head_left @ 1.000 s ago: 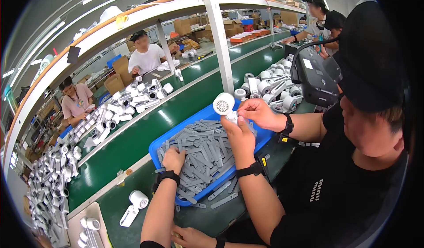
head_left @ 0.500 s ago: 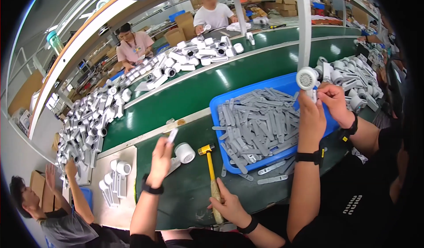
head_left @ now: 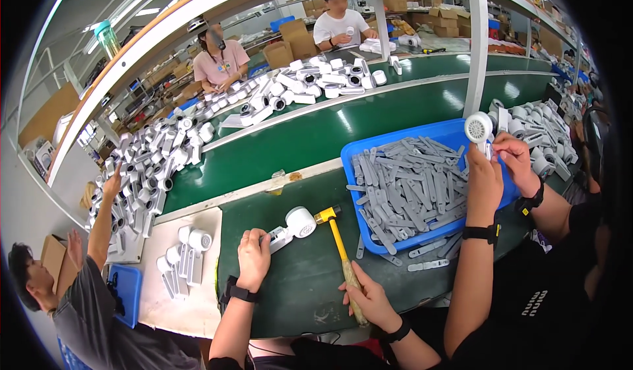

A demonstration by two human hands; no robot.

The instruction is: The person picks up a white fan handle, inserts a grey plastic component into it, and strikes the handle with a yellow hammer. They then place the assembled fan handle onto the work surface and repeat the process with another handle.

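Both hands grip one white round-headed plastic dryer shell (head_left: pixel 480 131): left hand (head_left: pixel 483 180) low, right hand (head_left: pixel 515 161) beside it, above the blue plastic tray (head_left: pixel 402 139) of grey strips.

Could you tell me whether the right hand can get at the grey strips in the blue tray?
Probably yes: the grey strips lie in the open blue tray just beyond the right hand, nothing between. But that hand grips the hammer, so it must let go first.
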